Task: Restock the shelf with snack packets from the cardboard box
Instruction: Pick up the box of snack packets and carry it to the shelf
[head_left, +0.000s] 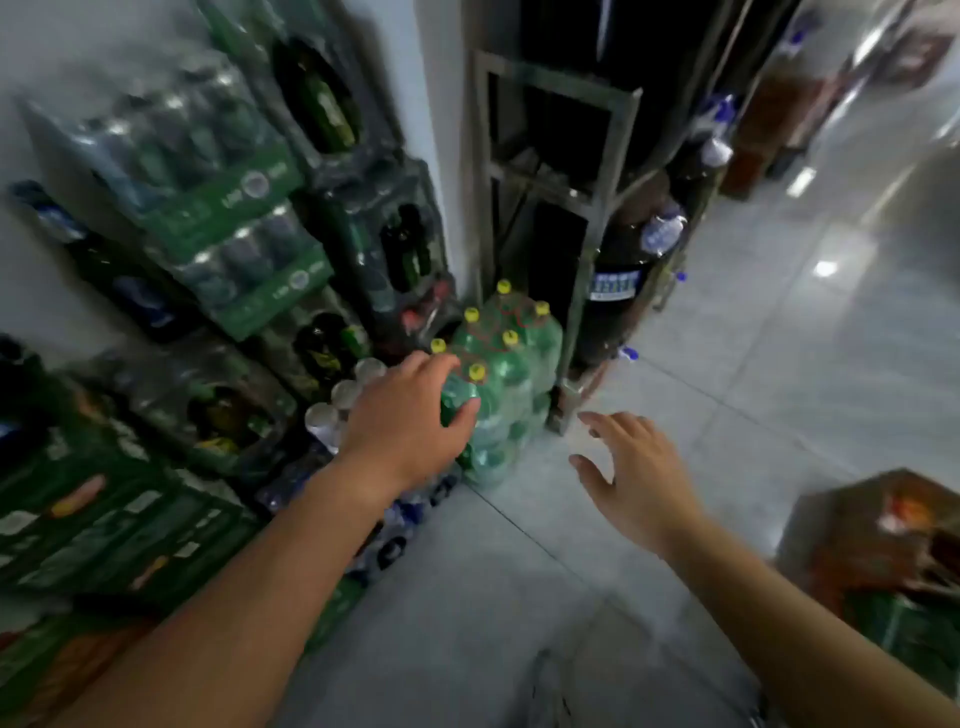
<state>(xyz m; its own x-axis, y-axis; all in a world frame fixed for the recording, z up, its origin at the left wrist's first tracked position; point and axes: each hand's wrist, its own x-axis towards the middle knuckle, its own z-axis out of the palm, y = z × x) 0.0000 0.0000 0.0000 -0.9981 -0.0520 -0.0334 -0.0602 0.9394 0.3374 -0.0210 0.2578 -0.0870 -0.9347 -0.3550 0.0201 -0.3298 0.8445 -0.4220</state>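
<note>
Reaching forward, the left hand (402, 421) curves its fingers over a shrink-wrapped pack of green bottles (506, 384) on the floor (753, 364); whether they actually grip it cannot be told. The right hand (631, 475) hovers, fingers spread apart, holding nothing. The cardboard box (878, 540), blurred, sits at lower right.

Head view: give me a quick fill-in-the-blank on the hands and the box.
The left hand touches a wrapped pack of green bottles with ____ caps.
The right hand hovers open over the tiled ____.
The cardboard box stands at the frame's lower ____ edge.
Missing: yellow; floor; right.
</note>
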